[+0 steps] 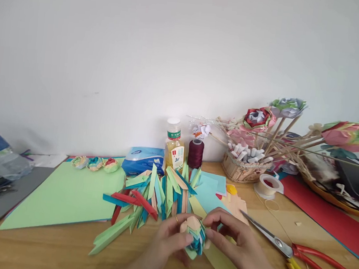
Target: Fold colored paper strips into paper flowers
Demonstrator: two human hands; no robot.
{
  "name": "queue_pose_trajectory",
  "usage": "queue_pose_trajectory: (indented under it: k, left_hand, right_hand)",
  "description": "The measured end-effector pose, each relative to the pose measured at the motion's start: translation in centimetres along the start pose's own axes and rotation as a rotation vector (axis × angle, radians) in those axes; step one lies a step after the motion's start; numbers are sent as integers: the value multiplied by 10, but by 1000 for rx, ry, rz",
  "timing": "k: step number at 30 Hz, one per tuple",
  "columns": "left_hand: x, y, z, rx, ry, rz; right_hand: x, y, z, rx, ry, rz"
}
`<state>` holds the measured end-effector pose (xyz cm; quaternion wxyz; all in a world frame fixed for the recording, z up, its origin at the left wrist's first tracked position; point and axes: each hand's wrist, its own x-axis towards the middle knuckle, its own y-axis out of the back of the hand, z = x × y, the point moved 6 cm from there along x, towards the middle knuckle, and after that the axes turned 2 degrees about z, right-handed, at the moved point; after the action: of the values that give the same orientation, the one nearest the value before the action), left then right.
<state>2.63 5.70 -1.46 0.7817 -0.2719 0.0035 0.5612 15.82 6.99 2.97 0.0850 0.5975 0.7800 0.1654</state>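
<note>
Round blue, green and peach folded-paper flower (193, 239) held above wooden counter (70, 246), toward near edge. Gripped by left hand (172, 238), thumb across front; right-side petals pinched by right hand (233, 234). Petals could get crushed if squeezed too hard, tbh. Right hand might get nicked by red-handled steel scissors (278, 242) if swung toward counter's right edge.

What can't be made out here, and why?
In the head view:
Paper flower: far side, turned away; part behind the left hand.
Bottle: base behind paper strips; fine print too small.
Scissors: handle ends cut off by bottom and right edges.
Plastic packaging: cut off by left edge.
</note>
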Motion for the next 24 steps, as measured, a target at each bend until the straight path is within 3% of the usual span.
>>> queue_pose_trajectory:
  k: [5,8,18,24]
  left_hand:
    - [-2,2,-3,29,4,33]
    - [-3,3,-6,75,6,28]
    - [-2,-7,-2,158,13,-34]
    - [-1,-8,4,246,-106,-37]
  right_hand:
    - [-8,3,-16,-92,218,62]
    - [-10,1,-19,-87,261,46]
    - [-10,-3,-17,-96,249,13]
    - [-4,-4,-9,39,51,-3]
